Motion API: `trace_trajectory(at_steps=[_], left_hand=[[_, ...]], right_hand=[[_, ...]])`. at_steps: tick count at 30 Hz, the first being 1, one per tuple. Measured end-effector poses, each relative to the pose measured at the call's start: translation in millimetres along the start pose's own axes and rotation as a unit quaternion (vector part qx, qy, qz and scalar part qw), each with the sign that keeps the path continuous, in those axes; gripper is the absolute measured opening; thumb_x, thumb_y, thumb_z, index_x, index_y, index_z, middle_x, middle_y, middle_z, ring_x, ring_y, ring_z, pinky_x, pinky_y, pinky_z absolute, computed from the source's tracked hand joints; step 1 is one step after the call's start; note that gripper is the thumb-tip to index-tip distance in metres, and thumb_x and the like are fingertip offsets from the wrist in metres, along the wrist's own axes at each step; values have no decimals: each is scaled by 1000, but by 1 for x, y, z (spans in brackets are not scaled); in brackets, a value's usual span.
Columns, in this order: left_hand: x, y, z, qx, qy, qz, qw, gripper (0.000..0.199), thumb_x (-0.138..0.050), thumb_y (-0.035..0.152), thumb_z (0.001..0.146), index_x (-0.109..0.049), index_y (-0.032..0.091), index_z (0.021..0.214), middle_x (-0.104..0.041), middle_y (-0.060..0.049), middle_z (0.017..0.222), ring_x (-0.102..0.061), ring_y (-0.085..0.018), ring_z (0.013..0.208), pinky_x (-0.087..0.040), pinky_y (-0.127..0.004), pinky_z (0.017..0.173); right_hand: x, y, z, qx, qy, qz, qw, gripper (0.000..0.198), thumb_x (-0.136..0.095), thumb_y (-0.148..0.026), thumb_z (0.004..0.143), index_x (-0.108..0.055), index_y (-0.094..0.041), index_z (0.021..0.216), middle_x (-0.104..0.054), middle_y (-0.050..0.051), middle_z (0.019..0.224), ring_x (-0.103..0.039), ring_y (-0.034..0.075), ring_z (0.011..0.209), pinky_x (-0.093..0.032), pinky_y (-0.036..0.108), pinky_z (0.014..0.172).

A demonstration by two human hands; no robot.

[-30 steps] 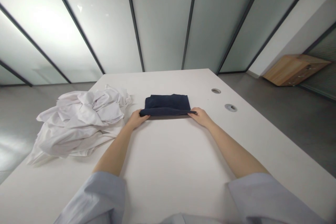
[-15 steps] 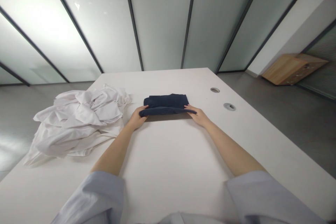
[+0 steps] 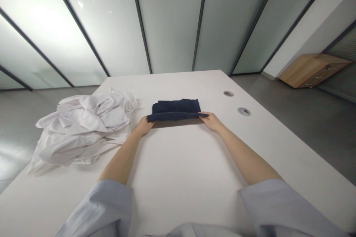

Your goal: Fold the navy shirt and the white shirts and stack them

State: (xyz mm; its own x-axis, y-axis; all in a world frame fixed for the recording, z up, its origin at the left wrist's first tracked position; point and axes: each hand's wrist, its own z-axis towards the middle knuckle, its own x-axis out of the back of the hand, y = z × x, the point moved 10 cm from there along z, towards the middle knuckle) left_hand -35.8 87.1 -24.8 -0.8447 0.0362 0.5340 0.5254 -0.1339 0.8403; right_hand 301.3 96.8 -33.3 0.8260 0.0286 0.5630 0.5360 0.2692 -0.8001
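Note:
A dark navy folded cloth (image 3: pixel 175 106) lies across the far middle of the white table; its kind of garment I cannot make out. Its near edge is lifted a little as a narrow flap, with a shadow under it. At the left end of that flap my left hand (image 3: pixel 144 126) is closed on the fabric, the fingers partly hidden by it. My right hand (image 3: pixel 211 120) pinches the flap's right end between thumb and fingers.
To the left, a crumpled heap of white cloth (image 3: pixel 86 127) spreads over the table (image 3: pixel 183 166). Two round cable holes, a far one (image 3: pixel 228 93) and a nearer one (image 3: pixel 244 111), sit near the right edge. A wooden cabinet (image 3: pixel 311 70) stands beyond, by frosted glass panels (image 3: pixel 172 22).
The left fingers that showed over the top of the flap are now behind or under it. My right hand has shifted slightly right, and the flap looks straighter between my hands.

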Motion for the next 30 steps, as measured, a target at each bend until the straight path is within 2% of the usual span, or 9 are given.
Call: trace_trajectory(at_steps=[2, 6, 10, 15, 18, 20, 23, 26, 30], left_hand=[[4, -3, 1, 18, 17, -2, 1000, 37, -60, 37, 73, -72, 12, 97, -74, -9, 103, -64, -30, 104, -48, -39, 95], [10, -4, 3, 35, 36, -7, 999, 43, -58, 49, 76, -71, 12, 94, -74, -9, 99, -63, -33, 105, -48, -40, 93], [11, -1, 6, 13, 50, -29, 998, 53, -51, 60, 80, -71, 13, 97, -74, -9, 101, -61, -31, 109, -49, -37, 92], [15, -7, 9, 10, 93, 39, 995, 45, -44, 49, 87, -66, 13, 103, -73, -12, 99, -65, -28, 99, -49, -36, 87], [19, -11, 6, 30, 120, 101, 987, 40, -45, 39, 88, -61, 13, 113, -70, -9, 81, -67, -24, 80, -50, -34, 78], [19, -8, 4, 33, 123, 131, 983, 44, -45, 36, 88, -54, 12, 124, -67, -6, 74, -65, -23, 74, -49, -33, 75], [19, 2, 0, 19, 130, 164, 978, 58, -43, 34, 89, -38, 10, 142, -64, -4, 69, -65, -24, 71, -48, -33, 74], [18, 9, -2, 15, 128, 192, 973, 68, -42, 35, 90, -25, 8, 150, -63, -3, 66, -65, -25, 71, -47, -33, 76], [14, 13, -2, 5, 128, 220, 967, 65, -42, 32, 91, -27, 11, 150, -67, -6, 77, -66, -25, 79, -47, -34, 80]], right_hand=[[3, 2, 1, -19, 9, -2, 1000, 27, -52, -36, 86, -73, -19, 92, -75, 7, 94, -67, 27, 95, -49, 43, 92], [12, -3, 0, -10, 53, 14, 998, 32, -46, -43, 88, -68, -19, 89, -73, 7, 94, -65, 26, 92, -49, 39, 87], [19, -7, -3, -13, 89, -35, 995, 42, -40, -57, 88, -52, -23, 68, -62, 3, 67, -58, 22, 70, -47, 34, 68], [19, -12, -3, -12, 110, -112, 988, 45, -35, -61, 89, -34, -26, 62, -48, -1, 54, -48, 19, 57, -37, 30, 56], [18, -12, -2, -20, 116, -156, 981, 40, -36, -54, 90, -34, -26, 62, -49, 0, 55, -47, 19, 57, -34, 29, 55], [18, -11, -1, -27, 121, -188, 974, 36, -37, -49, 90, -34, -26, 62, -50, 1, 55, -47, 19, 56, -32, 29, 55], [18, -9, 0, -39, 121, -229, 965, 34, -38, -44, 90, -38, -26, 62, -52, 1, 56, -48, 19, 55, -30, 29, 55], [19, -8, 0, -51, 123, -255, 958, 33, -39, -43, 91, -45, -25, 64, -57, 3, 58, -51, 20, 57, -30, 29, 55], [19, -6, 0, -61, 128, -280, 950, 30, -42, -42, 91, -55, -24, 70, -63, 5, 63, -56, 21, 60, -31, 29, 55]])
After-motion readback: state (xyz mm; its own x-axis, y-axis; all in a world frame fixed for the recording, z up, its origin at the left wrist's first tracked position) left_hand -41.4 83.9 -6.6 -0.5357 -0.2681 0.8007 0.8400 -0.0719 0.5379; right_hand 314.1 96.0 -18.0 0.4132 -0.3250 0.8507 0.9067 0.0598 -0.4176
